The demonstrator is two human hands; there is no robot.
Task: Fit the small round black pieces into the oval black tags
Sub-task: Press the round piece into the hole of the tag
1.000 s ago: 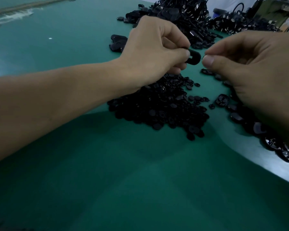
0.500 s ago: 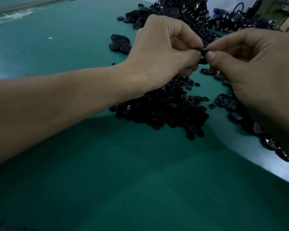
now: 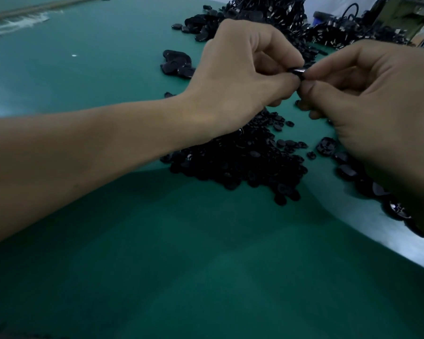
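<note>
Landmark: the heap of small round pieces [image 3: 242,162], lying about mid-way across the green table [image 3: 157,265].
Left hand [image 3: 240,77]: raised above the heap's far edge, with the forearm coming in from the left. The fingers are curled, and thumb and forefinger pinch an oval tag [image 3: 299,70].
Right hand [image 3: 377,106]: above and to the right of the heap, fingers curled. Its thumb and forefinger tips close on the same tag from the right and touch the left hand's fingertips.
Oval tag: held in the air between the two hands, beyond the heap. Only a glossy black sliver of it shows.
Round piece in the fingers: it cannot be told whether one is there, because the fingertips cover the spot.
Row of tags [image 3: 345,171]: just to the right of the heap, running under the right hand and wrist towards the table's near right edge.
Small cluster of tags [image 3: 176,63]: beyond the heap and to its left, apart from it.
Far pile [image 3: 267,11]: well beyond the heap at the table's far edge, a large black mass partly behind the left hand.
Corded pile [image 3: 353,33]: beyond the heap to the right, behind the right hand.
White speck [image 3: 74,55]: far to the left of the heap on bare green surface.
</note>
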